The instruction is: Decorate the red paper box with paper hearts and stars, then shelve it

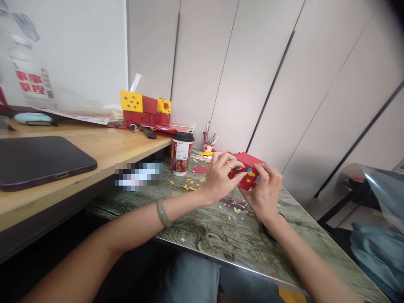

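A red paper box [252, 159] with yellow stars and small coloured pieces stuck on its front is held up above the dark wood-grain table [202, 223]. My right hand [265, 189] grips it at the right side, fingers at the upper edge and thumb below. Across its left front reaches my left hand [222, 176], wearing a ring, with thumb and fingers closed together against the decorated face. By the left thumb tip shows a blue piece [249, 170]; whether the fingers pinch anything is hidden. Yellow scraps [191, 187] and pale scraps [236, 209] lie beneath the hands.
A lidded paper cup [181, 155] stands left of the hands, with a pen pot [208, 146] farther back. On the raised wooden shelf [116, 149] at left are a dark tablet or phone [44, 160] and red-and-yellow boxes [142, 111]. Cabinet doors [252, 63] close off the back.
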Demonstrator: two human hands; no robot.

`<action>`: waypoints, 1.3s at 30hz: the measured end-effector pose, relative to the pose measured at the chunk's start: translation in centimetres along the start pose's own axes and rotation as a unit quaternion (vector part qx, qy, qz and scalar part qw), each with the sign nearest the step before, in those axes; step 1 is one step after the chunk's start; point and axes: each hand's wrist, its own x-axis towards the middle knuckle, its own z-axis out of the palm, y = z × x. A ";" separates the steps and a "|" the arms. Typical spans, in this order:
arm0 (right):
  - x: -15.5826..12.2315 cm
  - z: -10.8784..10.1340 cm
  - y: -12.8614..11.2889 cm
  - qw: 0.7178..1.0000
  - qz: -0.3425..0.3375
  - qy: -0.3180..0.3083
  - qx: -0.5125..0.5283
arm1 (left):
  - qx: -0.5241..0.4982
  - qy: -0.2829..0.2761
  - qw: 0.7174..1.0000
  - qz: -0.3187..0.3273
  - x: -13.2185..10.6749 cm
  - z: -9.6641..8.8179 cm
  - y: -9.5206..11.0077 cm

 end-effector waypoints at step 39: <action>0.7 -0.6 2.4 0.979 0.118 0.001 0.169 | -0.432 -0.088 0.808 -0.391 -0.4 2.3 -3.1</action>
